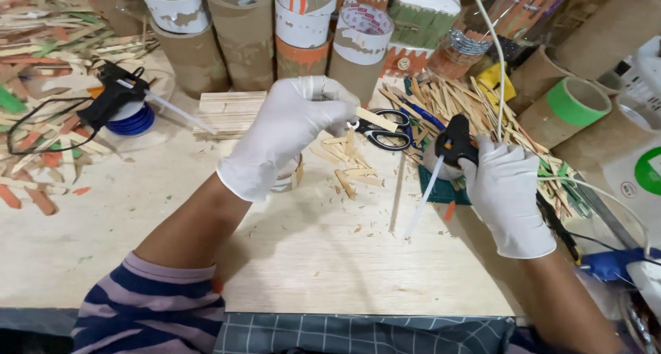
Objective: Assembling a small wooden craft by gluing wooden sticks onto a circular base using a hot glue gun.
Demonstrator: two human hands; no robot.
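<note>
Upper left of the frame, a spare black glue gun [113,96] lay idle on the counter [310,258] beside a blue spool [134,120]. At centre, the gloved left hand [289,130] was pinching a short wooden stick [375,119] at its fingertips, just above the black-handled scissors [385,134] and a scatter of wood offcuts [344,165]. Right of centre, the gloved right hand [506,192] was wrapped around a second glue gun [454,144], white glue stick [423,199] poking down-left, the gun just right of the held stick. A green tape roll [578,99] sat at upper right.
</note>
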